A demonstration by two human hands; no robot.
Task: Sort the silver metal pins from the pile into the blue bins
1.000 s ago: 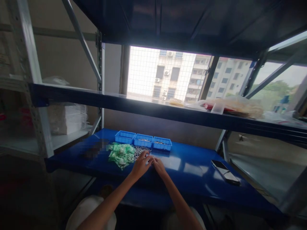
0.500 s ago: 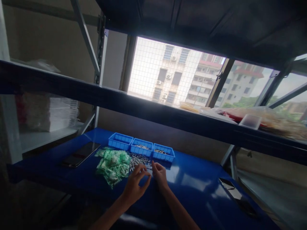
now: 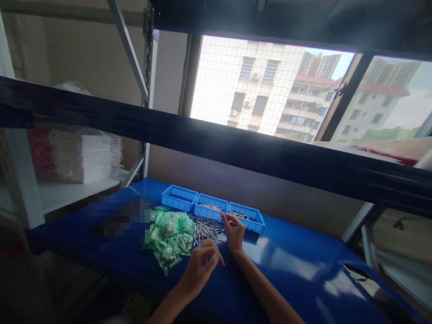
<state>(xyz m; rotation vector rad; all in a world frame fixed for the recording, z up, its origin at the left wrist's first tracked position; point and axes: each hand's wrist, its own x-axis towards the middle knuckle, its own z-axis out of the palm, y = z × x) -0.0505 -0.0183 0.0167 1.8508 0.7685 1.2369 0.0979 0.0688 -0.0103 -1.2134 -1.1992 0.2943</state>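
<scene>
My left hand (image 3: 201,266) hovers over the blue table just in front of a pile of thin metal pins or screws (image 3: 206,228). Its fingers are curled in toward the thumb, and whatever they pinch is too small to make out. At the right edge of the pile is my right hand (image 3: 235,231), thumb and fingertips drawn together in front of the middle bin (image 3: 209,211) and the right bin (image 3: 254,220). Any small thing in that pinch cannot be made out. Left of the pile lies a heap of green-tinted plastic packets (image 3: 170,236).
A third blue bin (image 3: 177,204) stands left in the row. The blue table (image 3: 286,270) carries a phone-like dark slab (image 3: 367,283) at right and a blurred-out patch at left. A dark shelf beam (image 3: 236,144) crosses above; white stacks (image 3: 99,157) sit on the side shelf.
My hands, close together around a small clear thing before, are now apart. The right hand has moved up toward the bins, the left back toward me. The view has shifted.
</scene>
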